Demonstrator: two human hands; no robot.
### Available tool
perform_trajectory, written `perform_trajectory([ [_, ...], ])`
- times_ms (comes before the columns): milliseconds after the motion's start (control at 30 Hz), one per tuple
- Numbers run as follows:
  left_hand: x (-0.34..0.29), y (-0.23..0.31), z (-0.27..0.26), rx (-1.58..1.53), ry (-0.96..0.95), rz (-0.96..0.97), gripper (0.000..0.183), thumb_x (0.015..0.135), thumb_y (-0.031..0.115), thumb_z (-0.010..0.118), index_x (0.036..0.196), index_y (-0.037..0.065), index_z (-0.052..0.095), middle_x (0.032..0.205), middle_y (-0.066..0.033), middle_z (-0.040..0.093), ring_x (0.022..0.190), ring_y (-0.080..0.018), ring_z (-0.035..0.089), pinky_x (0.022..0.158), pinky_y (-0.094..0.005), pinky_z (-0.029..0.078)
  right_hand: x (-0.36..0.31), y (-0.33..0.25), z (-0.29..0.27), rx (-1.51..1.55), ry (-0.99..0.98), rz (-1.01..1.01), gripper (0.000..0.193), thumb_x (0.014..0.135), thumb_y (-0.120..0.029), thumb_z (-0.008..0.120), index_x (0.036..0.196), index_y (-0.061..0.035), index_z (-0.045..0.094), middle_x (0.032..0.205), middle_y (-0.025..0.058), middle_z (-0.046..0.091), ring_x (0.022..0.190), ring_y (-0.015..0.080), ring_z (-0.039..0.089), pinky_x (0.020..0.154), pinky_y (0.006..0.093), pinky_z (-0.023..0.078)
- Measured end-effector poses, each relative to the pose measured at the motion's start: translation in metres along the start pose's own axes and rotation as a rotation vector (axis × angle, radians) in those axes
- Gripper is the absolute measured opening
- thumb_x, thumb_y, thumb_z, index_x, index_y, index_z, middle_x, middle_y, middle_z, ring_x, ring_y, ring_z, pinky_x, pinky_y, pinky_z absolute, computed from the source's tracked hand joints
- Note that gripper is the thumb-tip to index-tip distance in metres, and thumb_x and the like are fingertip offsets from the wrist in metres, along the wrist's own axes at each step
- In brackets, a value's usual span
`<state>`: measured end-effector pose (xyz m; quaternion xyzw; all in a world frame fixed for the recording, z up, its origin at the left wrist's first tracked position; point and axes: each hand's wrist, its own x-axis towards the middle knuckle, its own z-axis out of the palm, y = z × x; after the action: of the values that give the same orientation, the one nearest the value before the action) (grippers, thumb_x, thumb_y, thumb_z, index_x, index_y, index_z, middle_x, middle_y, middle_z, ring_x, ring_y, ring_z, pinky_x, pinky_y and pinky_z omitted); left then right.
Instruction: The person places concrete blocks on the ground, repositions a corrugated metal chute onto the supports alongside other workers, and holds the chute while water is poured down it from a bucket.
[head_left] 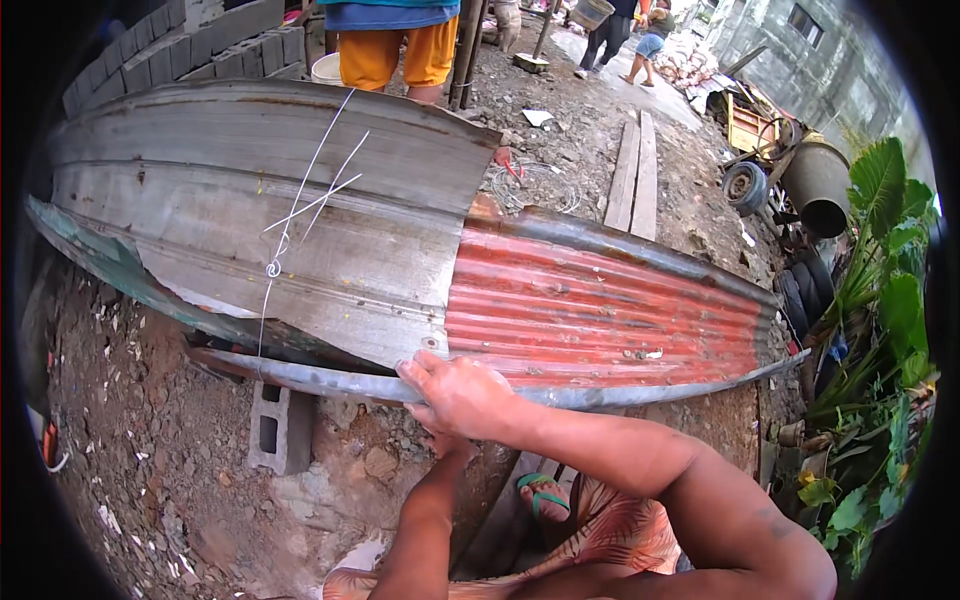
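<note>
A grey ribbed metal sheet lies beside and partly over a rusty red corrugated sheet. Along their near side runs a narrow grey metal edge. My right hand is closed over this near edge at the grey sheet's corner, thumb and fingers bent around it. Just below it, my left hand reaches up against the underside; its fingers are mostly hidden. White wire crosses the grey sheet and is twisted into a small loop, with loose ends above.
A hollow concrete block stands under the near edge at left. Opposite me is a person in orange shorts. Two planks lie on rubble ground beyond. At right are a drum, a wheel and leafy plants.
</note>
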<state>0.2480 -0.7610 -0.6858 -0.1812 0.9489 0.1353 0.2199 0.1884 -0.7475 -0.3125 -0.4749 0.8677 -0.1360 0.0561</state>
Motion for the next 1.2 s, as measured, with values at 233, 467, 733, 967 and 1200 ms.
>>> perform_trajectory([
  [233,-0.004,0.009,-0.018,0.037,0.001,0.043,0.113,0.060,0.052,0.085,0.150,0.021,0.026,0.154,-0.0192,0.015,0.137,-0.0476,0.025,0.108,-0.0566,0.033,0.002,0.011,-0.011,-0.038,0.057,0.004,0.047,0.082,-0.033,0.068,0.117,-0.0045,0.056,0.102,0.0182,0.060,0.079,0.0399,0.065,0.070,0.0505,0.055],
  [467,-0.009,-0.005,-0.022,0.050,-0.046,0.083,0.110,0.054,0.052,0.087,0.148,0.026,0.034,0.149,-0.0147,0.028,0.135,-0.0455,0.028,0.108,-0.0549,0.033,-0.001,0.004,-0.008,-0.007,-0.006,0.012,0.047,0.082,-0.031,0.069,0.117,-0.0029,0.055,0.106,0.0197,0.061,0.085,0.0410,0.066,0.075,0.0497,0.056],
  [733,0.007,-0.051,-0.039,-0.147,-0.031,0.219,0.086,0.070,0.051,0.078,0.143,0.020,0.045,0.153,-0.0067,0.036,0.139,-0.0347,0.033,0.114,-0.0548,0.027,0.004,0.005,-0.016,-0.006,0.233,-0.047,0.041,0.076,-0.024,0.074,0.109,-0.0034,0.062,0.099,0.0229,0.066,0.088,0.0398,0.066,0.078,0.0469,0.053],
  [967,-0.011,-0.118,-0.015,-0.365,-0.009,0.079,0.067,0.076,0.042,0.075,0.134,0.018,0.050,0.129,-0.0119,0.055,0.122,-0.0362,0.050,0.104,-0.0450,0.042,0.020,-0.001,-0.007,0.018,0.254,-0.081,0.048,0.074,-0.023,0.077,0.111,0.0045,0.063,0.094,0.0237,0.067,0.082,0.0379,0.067,0.077,0.0422,0.052],
  [1200,0.001,-0.182,-0.064,-0.454,0.646,-0.207,0.067,0.078,0.041,0.076,0.127,0.004,0.050,0.124,-0.0189,0.053,0.119,-0.0382,0.050,0.100,-0.0447,0.044,0.001,-0.016,0.002,-0.010,0.237,-0.073,0.048,0.073,-0.019,0.078,0.112,0.0035,0.063,0.093,0.0252,0.066,0.082,0.0386,0.066,0.076,0.0414,0.052],
])
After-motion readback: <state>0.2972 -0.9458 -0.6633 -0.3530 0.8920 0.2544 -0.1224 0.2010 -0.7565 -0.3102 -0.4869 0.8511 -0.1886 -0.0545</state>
